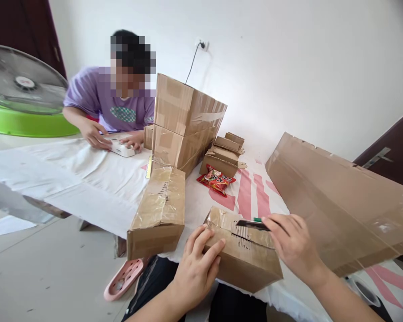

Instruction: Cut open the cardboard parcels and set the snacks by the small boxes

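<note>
In the head view a closed cardboard box (248,270) lies on the cloth in front of me. A long slit and several short cuts cross its top, which has clear tape on it. My right hand (293,246) is closed on a utility knife (251,224), dark with a green part. The knife's blade end points left over the cuts; whether it touches the cardboard I cannot tell. My left hand (198,270) rests on the box's left end with its fingers spread and no tool in it. Close by on the left is a longer taped cardboard box (164,208).
Tall stacked cartons (184,120) stand beyond, near a red snack packet (216,180) and small open cardboard boxes (221,156). A large cardboard sheet (339,201) leans at right, by a tape roll (364,290). Across the table, a person (110,98) handles a white object (122,148).
</note>
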The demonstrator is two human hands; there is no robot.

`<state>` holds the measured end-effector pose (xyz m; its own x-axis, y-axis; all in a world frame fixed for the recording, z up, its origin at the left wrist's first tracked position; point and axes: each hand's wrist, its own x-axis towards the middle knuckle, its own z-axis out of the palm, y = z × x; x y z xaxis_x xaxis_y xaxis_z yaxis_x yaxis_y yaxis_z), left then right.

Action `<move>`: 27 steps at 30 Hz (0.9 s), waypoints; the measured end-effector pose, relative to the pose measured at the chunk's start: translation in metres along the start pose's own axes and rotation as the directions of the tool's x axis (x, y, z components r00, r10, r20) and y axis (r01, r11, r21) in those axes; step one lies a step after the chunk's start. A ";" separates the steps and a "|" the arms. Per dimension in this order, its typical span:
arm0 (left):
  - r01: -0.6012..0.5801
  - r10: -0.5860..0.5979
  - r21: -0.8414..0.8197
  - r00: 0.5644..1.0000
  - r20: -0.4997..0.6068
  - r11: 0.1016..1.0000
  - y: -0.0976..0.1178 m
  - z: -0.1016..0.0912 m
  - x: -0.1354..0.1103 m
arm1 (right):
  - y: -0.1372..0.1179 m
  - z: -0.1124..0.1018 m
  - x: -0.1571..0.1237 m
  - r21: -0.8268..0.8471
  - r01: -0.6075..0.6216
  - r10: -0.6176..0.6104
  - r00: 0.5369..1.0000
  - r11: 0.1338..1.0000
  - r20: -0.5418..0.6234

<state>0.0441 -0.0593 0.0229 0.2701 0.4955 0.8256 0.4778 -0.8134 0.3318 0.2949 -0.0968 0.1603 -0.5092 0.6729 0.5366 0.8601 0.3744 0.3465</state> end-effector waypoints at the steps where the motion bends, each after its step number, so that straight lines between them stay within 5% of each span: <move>1: -0.003 0.003 0.001 1.000 0.004 1.000 0.000 0.000 0.000 | -0.011 0.000 0.012 -0.003 0.056 -0.056 0.998 0.998 0.005; 5: -0.003 0.003 0.017 1.000 0.018 1.000 0.001 -0.002 0.000 | -0.040 0.013 0.039 -0.017 0.131 -0.131 0.991 0.991 0.010; 10: -0.016 0.015 0.031 1.000 0.027 0.999 0.001 -0.003 0.000 | -0.043 0.019 0.045 -0.087 0.196 -0.197 0.980 0.977 -0.011; 18: -0.018 0.018 0.023 1.000 0.017 1.000 0.000 0.001 0.000 | -0.037 0.014 0.026 -0.196 0.291 -0.306 0.951 0.937 -0.050; 27: -0.031 0.030 0.037 0.999 0.042 0.999 -0.002 0.000 -0.002 | -0.007 -0.009 -0.010 -0.191 0.289 -0.281 0.957 0.938 0.068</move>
<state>0.0428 -0.0580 0.0207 0.3192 0.4837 0.8150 0.4997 -0.8166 0.2889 0.2939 -0.1112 0.1595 -0.7270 0.5824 0.3637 0.6534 0.4239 0.6272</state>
